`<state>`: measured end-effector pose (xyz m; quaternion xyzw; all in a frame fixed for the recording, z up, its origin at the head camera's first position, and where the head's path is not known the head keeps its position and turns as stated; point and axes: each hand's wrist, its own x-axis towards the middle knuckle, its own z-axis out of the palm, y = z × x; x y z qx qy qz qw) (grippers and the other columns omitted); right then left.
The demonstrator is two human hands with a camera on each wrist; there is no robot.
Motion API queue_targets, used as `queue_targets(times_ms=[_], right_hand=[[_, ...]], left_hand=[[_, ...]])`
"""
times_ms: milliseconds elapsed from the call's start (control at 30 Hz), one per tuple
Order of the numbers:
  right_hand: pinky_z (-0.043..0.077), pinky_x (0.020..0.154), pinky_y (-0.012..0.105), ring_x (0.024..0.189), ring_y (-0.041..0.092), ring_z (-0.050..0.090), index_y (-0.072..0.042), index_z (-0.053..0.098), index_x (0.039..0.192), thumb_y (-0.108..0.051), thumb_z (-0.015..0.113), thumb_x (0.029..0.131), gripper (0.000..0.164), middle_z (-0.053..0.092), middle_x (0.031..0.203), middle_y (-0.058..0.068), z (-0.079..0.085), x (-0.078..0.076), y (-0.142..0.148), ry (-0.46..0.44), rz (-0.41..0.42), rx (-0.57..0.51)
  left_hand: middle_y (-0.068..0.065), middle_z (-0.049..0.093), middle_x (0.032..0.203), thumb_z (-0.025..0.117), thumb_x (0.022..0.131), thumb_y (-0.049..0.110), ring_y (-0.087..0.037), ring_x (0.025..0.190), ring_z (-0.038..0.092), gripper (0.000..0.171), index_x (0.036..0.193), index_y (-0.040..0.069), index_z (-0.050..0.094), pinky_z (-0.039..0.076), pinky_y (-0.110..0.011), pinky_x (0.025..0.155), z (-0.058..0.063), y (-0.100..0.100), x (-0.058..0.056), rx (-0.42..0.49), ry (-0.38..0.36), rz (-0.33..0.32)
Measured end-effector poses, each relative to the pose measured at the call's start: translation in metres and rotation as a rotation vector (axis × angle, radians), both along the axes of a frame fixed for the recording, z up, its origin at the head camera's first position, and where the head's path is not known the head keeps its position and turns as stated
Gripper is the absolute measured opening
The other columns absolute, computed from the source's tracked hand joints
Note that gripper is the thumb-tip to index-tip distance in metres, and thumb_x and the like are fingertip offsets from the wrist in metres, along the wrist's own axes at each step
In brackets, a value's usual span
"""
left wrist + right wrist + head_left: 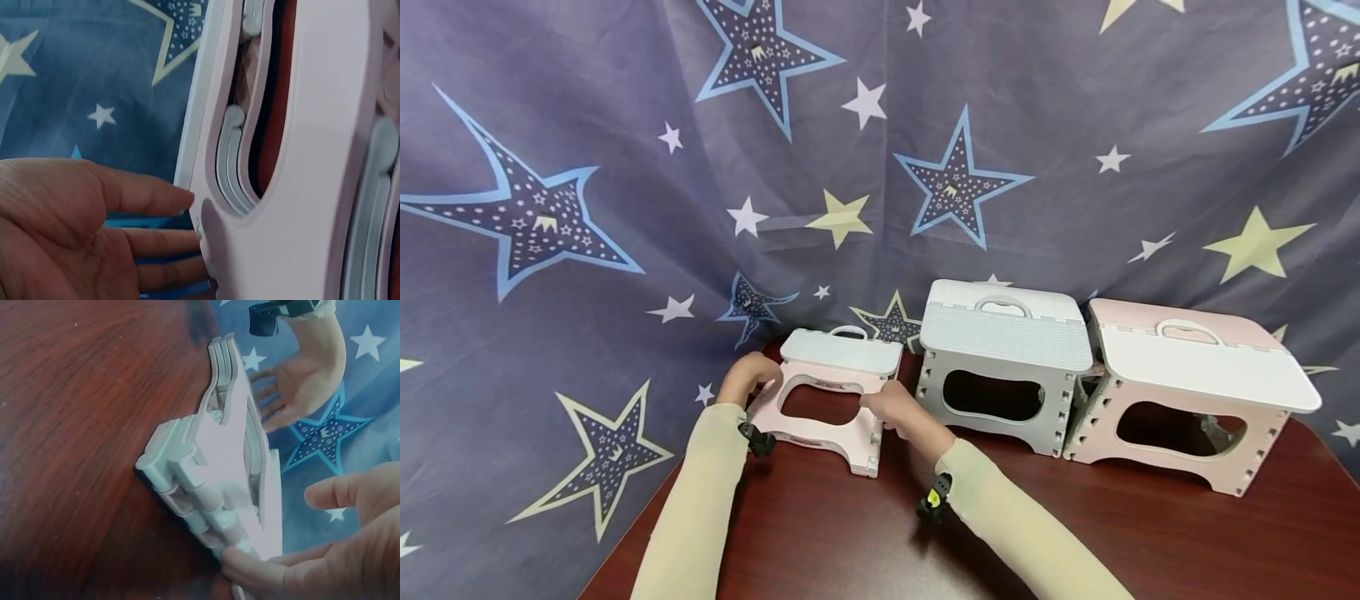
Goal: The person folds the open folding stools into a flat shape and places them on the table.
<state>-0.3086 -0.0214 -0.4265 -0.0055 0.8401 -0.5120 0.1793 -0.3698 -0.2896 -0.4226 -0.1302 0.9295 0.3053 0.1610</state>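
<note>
Cream sleeves (1037, 525) lie nearest, over the tabletop (850, 542) ahead and left of the grey stool (1007, 337). Left of that stool: pink-and-grey folding stool (831, 434), low, apparently partly folded. Left hand (752, 375) at its end away from the grey stool, right hand (897, 406) at the nearer end; both grips spread, fingers reaching the edges, presumably steadying it evenly. Pink stool (1202, 367) stands upright, right of the grey stool.

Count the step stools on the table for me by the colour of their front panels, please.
Pink fronts: 2 (the left stool and the right stool)
Pale grey fronts: 1 (the middle stool)
Total: 3 stools
</note>
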Motion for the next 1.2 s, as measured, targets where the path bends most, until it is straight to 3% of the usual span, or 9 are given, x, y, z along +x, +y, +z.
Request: queue_targets(times_ms=[133, 200, 300, 367, 400, 633, 800, 1000, 1200], right_hand=[[0.049, 0.108, 0.049, 0.126, 0.039, 0.057, 0.015, 0.045, 0.142, -0.018, 0.060, 0.095, 0.060, 0.050, 0.147, 0.029, 0.009, 0.005, 0.005, 0.098, 0.074, 0.043], [0.047, 0.112, 0.049, 0.132, 0.037, 0.054, 0.012, 0.045, 0.145, -0.020, 0.060, 0.096, 0.061, 0.048, 0.150, 0.028, 0.014, 0.009, 0.008, 0.144, 0.115, 0.050], [0.048, 0.109, 0.051, 0.132, 0.038, 0.055, 0.006, 0.052, 0.144, -0.021, 0.059, 0.098, 0.054, 0.052, 0.147, 0.026, 0.026, 0.015, 0.016, 0.218, 0.183, 0.052], [0.051, 0.105, 0.049, 0.130, 0.037, 0.058, 0.002, 0.057, 0.140, -0.022, 0.059, 0.099, 0.047, 0.058, 0.142, 0.025, 0.038, 0.020, 0.023, 0.289, 0.234, 0.051], [0.052, 0.104, 0.049, 0.129, 0.037, 0.059, 0.001, 0.059, 0.139, -0.022, 0.059, 0.100, 0.045, 0.060, 0.140, 0.023, 0.044, 0.022, 0.027, 0.335, 0.259, 0.050], [0.057, 0.096, 0.040, 0.119, 0.029, 0.066, -0.003, 0.058, 0.142, -0.017, 0.057, 0.104, 0.040, 0.064, 0.138, 0.016, 0.083, 0.038, 0.070, 0.675, 0.359, -0.103], [0.051, 0.109, 0.038, 0.134, 0.029, 0.058, -0.006, 0.052, 0.148, -0.014, 0.059, 0.104, 0.045, 0.060, 0.145, 0.015, 0.093, 0.046, 0.114, 0.806, 0.286, -0.238], [0.048, 0.110, 0.025, 0.134, 0.026, 0.057, -0.013, 0.047, 0.152, -0.002, 0.062, 0.099, 0.056, 0.058, 0.146, 0.019, 0.092, 0.057, 0.169, 0.888, 0.128, -0.316], [0.037, 0.115, 0.016, 0.140, 0.008, 0.048, -0.020, 0.040, 0.157, 0.002, 0.069, 0.094, 0.073, 0.051, 0.152, 0.018, 0.079, 0.066, 0.211, 0.924, -0.021, -0.271]], left_hand=[[-0.004, 0.037, 0.073, 0.055, 0.088, 0.017, -0.016, 0.057, 0.036, 0.021, 0.093, -0.001, 0.045, 0.036, -0.028, 0.054, 0.003, 0.010, 0.000, 0.018, 0.045, 0.022], [-0.009, 0.044, 0.076, 0.053, 0.091, 0.022, -0.020, 0.062, 0.043, 0.023, 0.091, 0.000, 0.046, 0.042, -0.032, 0.058, 0.007, 0.016, 0.002, 0.030, 0.079, 0.015], [-0.030, 0.060, 0.115, 0.051, 0.095, 0.025, -0.038, 0.099, 0.062, 0.044, 0.119, -0.011, 0.055, 0.055, -0.044, 0.088, 0.013, 0.031, 0.005, 0.042, 0.152, -0.010], [-0.033, 0.040, 0.151, 0.051, 0.097, 0.026, -0.045, 0.139, 0.043, 0.065, 0.148, -0.012, 0.037, 0.041, -0.051, 0.115, 0.019, 0.043, 0.008, 0.087, 0.199, -0.024], [-0.031, 0.031, 0.160, 0.052, 0.098, 0.027, -0.044, 0.147, 0.034, 0.072, 0.155, -0.010, 0.027, 0.033, -0.052, 0.122, 0.021, 0.049, 0.010, 0.103, 0.227, -0.029], [-0.023, 0.050, 0.152, 0.060, 0.099, 0.031, -0.039, 0.142, 0.045, 0.064, 0.154, 0.004, 0.041, 0.036, -0.052, 0.119, 0.040, 0.093, 0.022, 0.228, 0.495, -0.045], [-0.017, 0.058, 0.146, 0.066, 0.099, 0.024, -0.032, 0.140, 0.050, 0.055, 0.149, 0.010, 0.049, 0.040, -0.050, 0.117, 0.051, 0.127, 0.033, 0.507, 0.697, -0.099], [-0.019, 0.059, 0.144, 0.065, 0.098, 0.012, -0.031, 0.141, 0.050, 0.051, 0.148, 0.007, 0.051, 0.041, -0.048, 0.117, 0.056, 0.166, 0.048, 0.848, 0.818, -0.219], [-0.023, 0.053, 0.148, 0.061, 0.100, 0.007, -0.035, 0.142, 0.048, 0.052, 0.149, 0.002, 0.048, 0.035, -0.047, 0.122, 0.051, 0.194, 0.055, 0.986, 0.860, -0.292]])
